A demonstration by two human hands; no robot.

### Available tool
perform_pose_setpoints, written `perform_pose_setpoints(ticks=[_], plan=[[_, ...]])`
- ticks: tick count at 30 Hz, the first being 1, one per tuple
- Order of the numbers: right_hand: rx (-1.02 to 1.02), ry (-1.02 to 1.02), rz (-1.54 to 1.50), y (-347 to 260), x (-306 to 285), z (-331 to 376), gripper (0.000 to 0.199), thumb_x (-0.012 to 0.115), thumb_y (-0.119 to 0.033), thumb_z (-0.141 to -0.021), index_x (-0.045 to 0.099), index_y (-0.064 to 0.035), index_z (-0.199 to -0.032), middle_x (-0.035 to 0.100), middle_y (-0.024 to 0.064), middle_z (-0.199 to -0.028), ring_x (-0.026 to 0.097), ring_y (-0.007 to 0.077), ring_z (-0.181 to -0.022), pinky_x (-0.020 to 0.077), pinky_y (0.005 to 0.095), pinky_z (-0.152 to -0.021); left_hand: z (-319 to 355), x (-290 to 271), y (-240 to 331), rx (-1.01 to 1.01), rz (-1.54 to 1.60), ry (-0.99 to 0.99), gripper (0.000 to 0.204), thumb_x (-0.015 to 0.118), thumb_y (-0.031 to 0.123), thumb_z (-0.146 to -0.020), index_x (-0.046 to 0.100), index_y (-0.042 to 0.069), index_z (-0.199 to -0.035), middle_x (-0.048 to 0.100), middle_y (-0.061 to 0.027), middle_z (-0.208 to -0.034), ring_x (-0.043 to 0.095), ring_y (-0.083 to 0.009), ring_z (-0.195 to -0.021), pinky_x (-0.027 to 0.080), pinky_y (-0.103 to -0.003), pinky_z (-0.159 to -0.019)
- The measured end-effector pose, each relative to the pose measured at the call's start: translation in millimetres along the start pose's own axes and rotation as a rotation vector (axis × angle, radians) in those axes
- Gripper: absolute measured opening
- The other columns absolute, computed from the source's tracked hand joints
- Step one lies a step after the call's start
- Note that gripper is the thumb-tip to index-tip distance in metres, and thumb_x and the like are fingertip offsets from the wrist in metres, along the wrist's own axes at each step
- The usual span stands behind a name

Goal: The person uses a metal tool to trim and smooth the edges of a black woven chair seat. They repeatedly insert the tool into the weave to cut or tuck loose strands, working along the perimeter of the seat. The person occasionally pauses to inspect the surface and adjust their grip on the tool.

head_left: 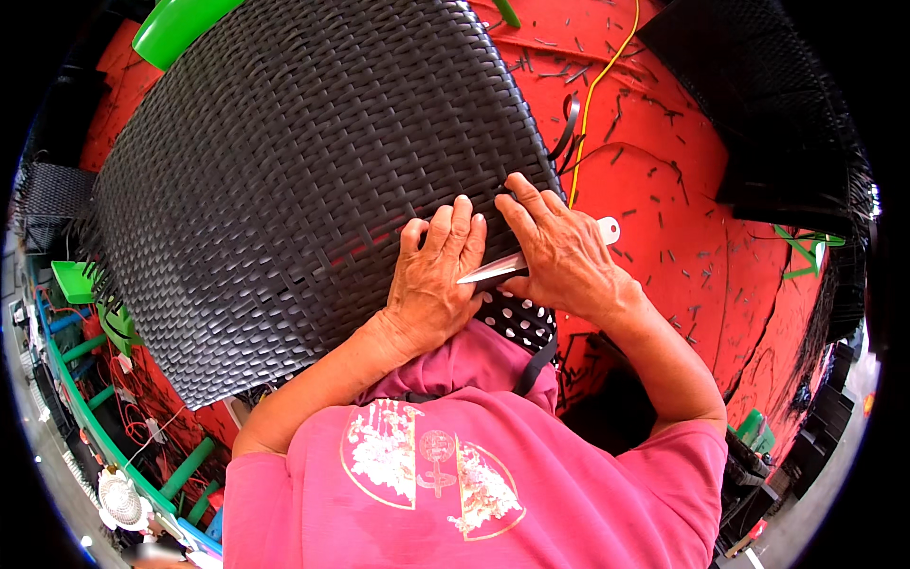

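Observation:
A large black piece of woven plastic strips fills the upper left and middle, its near right corner at my lap. My left hand lies on the weave near that corner, fingers stretched out and pressing down. Just right of it, my right hand holds a knife under its palm. The bare blade points left and reaches the side of my left hand; the white handle end sticks out to the right. My right fingertips touch the edge of the weave. The right hand's grip on the handle is mostly hidden.
Loose black strips curl off the weave's right edge. A yellow cord crosses the red floor covering, which is strewn with cut strip bits. Another dark woven piece stands at the right. Green plastic shows at the upper left.

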State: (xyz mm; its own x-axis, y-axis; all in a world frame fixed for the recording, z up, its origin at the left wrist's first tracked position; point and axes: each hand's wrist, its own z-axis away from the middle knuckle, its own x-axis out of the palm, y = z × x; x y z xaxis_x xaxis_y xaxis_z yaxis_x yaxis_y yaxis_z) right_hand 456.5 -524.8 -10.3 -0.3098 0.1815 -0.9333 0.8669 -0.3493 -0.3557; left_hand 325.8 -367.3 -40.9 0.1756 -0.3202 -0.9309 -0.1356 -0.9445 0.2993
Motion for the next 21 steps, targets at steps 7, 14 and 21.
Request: perform_pose_setpoints(ticks=[7, 14, 21], plan=[[0.114, -0.141, -0.042, -2, -10, -9, 0.101, 0.087, -0.024, -0.052, 0.045, 0.001, -0.139, 0.045, 0.0177, -0.139, 0.055, 0.0348, -0.117, 0.0527, 0.0436, -0.09, -10, -4, -5, -0.059, 0.114, -0.081, 0.109, 0.087, 0.029, -0.05, 0.039, -0.003, -0.143, 0.042, -0.0161, -0.132, 0.041, -0.0307, -0.121, 0.031, -0.046, -0.099], [0.122, -0.165, -0.03, -3, -13, -13, 0.098, 0.088, -0.024, -0.05, 0.047, 0.0003, -0.136, 0.045, 0.0158, -0.137, 0.059, 0.036, -0.11, 0.0532, 0.0447, -0.086, -14, -5, -1, -0.118, 0.121, -0.074, 0.113, 0.088, 0.029, -0.048, 0.037, -0.002, -0.144, 0.044, -0.0127, -0.126, 0.042, -0.029, -0.116, 0.032, -0.044, -0.096], [0.083, -0.156, -0.016, 0, -10, -12, 0.094, 0.088, -0.024, -0.051, 0.049, -0.0004, -0.133, 0.047, 0.0143, -0.134, 0.061, 0.0352, -0.104, 0.0535, 0.0455, -0.079, -16, -5, -3, -0.088, 0.107, -0.072, 0.105, 0.087, 0.029, -0.049, 0.042, -0.004, -0.137, 0.046, -0.0125, -0.118, 0.043, -0.0289, -0.11, 0.034, -0.042, -0.09]])
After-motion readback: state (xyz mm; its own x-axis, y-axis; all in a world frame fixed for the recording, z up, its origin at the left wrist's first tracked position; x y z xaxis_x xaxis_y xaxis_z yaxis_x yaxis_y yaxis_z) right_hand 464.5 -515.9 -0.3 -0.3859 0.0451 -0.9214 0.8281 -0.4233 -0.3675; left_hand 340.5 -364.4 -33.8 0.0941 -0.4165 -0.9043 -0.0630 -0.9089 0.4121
